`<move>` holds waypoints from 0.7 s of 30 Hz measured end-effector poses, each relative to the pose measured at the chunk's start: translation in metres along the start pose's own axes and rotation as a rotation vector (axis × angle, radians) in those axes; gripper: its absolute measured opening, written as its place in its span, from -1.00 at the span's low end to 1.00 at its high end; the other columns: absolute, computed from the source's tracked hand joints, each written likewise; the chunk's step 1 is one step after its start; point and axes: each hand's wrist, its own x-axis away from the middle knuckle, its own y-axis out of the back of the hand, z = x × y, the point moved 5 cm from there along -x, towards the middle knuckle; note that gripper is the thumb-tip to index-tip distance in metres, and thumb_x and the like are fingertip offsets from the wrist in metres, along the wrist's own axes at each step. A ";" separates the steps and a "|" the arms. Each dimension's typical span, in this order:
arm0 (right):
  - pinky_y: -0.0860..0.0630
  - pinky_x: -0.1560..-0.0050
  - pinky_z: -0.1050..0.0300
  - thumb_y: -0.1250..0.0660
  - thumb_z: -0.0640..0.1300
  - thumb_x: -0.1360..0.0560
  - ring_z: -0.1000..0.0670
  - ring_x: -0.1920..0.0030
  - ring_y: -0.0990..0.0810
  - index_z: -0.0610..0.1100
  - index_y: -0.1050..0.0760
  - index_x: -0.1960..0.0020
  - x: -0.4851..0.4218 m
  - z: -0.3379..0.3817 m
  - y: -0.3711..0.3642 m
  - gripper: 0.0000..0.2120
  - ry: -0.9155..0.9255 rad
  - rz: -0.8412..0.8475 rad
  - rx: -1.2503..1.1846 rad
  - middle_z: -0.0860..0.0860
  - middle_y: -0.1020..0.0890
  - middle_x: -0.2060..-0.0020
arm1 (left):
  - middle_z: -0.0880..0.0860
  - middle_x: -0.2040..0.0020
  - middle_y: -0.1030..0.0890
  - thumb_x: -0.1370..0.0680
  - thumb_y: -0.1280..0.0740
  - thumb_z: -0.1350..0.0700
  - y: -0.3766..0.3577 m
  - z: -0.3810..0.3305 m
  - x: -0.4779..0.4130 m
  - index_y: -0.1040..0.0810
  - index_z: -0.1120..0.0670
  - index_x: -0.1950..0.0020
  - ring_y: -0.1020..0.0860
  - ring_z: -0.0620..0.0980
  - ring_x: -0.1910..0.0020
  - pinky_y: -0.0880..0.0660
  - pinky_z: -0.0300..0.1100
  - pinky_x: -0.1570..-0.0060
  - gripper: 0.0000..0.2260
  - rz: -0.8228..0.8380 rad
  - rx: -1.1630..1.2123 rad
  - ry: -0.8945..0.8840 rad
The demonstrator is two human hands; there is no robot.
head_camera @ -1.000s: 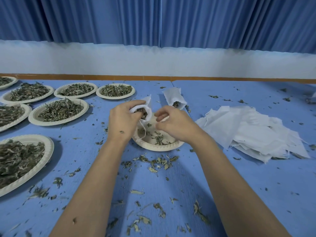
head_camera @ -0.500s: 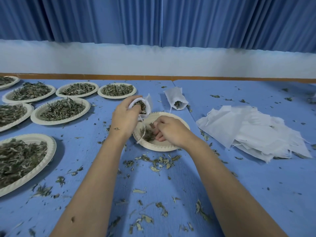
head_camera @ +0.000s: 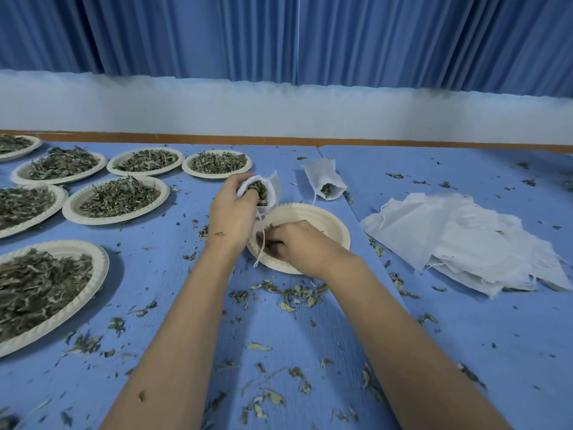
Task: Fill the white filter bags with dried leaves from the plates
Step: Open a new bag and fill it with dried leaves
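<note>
My left hand [head_camera: 231, 212] grips a white filter bag [head_camera: 269, 190] by its open mouth, just above the far left rim of a nearly empty paper plate [head_camera: 319, 218]. Dried leaves show inside the bag and its drawstring hangs down over the plate. My right hand [head_camera: 297, 243] is down in the plate's near left part, fingers curled around a small pinch of dried leaves. A second filter bag [head_camera: 324, 178], partly filled, lies on the blue table behind the plate.
Several paper plates heaped with dried leaves [head_camera: 116, 198] stand on the left, one large one at the near left [head_camera: 46, 287]. A pile of empty white filter bags [head_camera: 465, 240] lies at the right. Loose leaf bits litter the blue table [head_camera: 279, 336].
My right hand dropped from the bag's mouth into the plate and gathers leaves there. My left hand lifted the bag slightly away toward the far left rim.
</note>
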 end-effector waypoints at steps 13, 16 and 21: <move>-0.56 0.17 0.26 -0.29 -0.36 -0.44 0.06 0.23 -0.59 -0.15 -0.68 0.05 0.014 -0.025 0.028 -0.76 -0.296 -0.360 -0.202 -0.03 -0.70 0.11 | -0.24 0.08 -0.45 -0.56 -0.23 0.20 -0.007 0.002 0.004 -0.27 -0.07 -0.14 -0.53 -0.11 0.26 -0.44 -0.40 0.33 -0.75 0.014 -0.096 -0.134; -0.55 0.27 0.42 -0.40 -0.35 -0.40 0.15 0.31 -0.61 -0.20 -0.67 0.15 0.024 -0.038 0.043 -0.89 -0.444 -0.414 -0.840 -0.03 -0.70 0.21 | -0.18 0.00 -0.48 -0.56 -0.28 0.16 -0.014 -0.002 0.009 -0.30 -0.06 -0.10 -0.55 -0.13 0.29 -0.38 -0.49 0.38 -0.78 -0.002 -0.129 -0.190; -0.56 0.30 0.35 -0.42 -0.36 -0.39 0.15 0.26 -0.66 -0.18 -0.66 0.19 0.031 -0.033 0.063 -0.88 -0.391 -0.289 -1.113 -0.02 -0.70 0.27 | -0.14 0.01 -0.47 -0.55 -0.31 0.08 -0.021 -0.009 0.016 -0.30 -0.11 0.01 -0.54 0.07 0.18 -0.47 -0.11 0.23 -0.81 -0.012 -0.172 -0.244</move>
